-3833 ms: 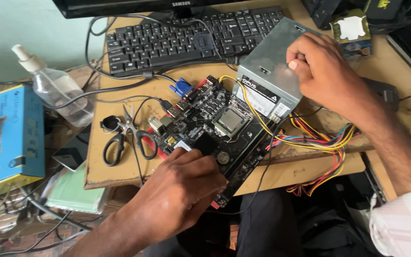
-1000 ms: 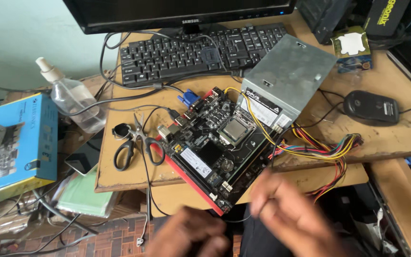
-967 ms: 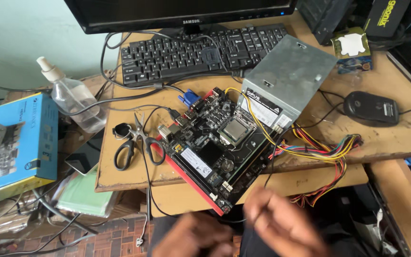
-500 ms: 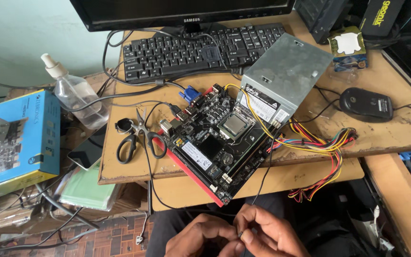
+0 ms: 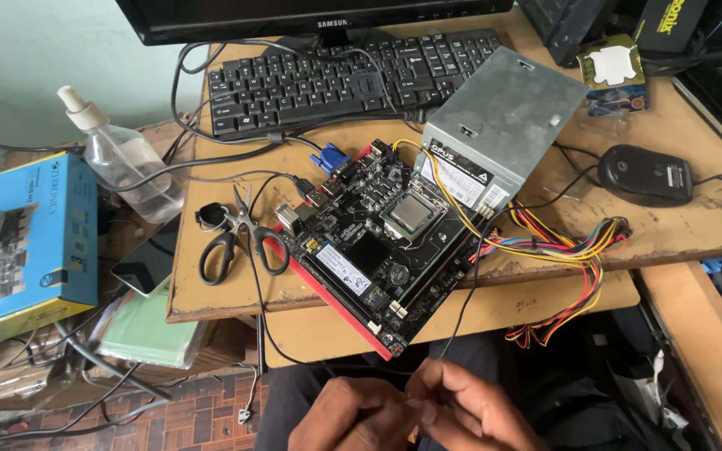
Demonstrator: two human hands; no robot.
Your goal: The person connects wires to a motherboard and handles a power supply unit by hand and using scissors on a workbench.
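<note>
Below desk edge (image 5: 461, 330), left hand (image 5: 353, 418) and right hand (image 5: 470, 413) pinch thin black wire (image 5: 461, 309) together.

blue box (image 5: 22, 242) at left; white label (image 5: 470, 179) on power supply (image 5: 503, 113).

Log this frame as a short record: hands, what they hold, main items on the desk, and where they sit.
left hand: low in view, below the desk edge, fingertips meeting the right hand
right hand: beside it, pinching something too small to identify
thin black cable: runs from the motherboard down toward the hands
motherboard: lies flat at the desk's front edge, untouched
power supply: grey box behind the board, coloured wires trailing right
scissors: left of the board
keyboard: behind the board
mouse: far right
</note>
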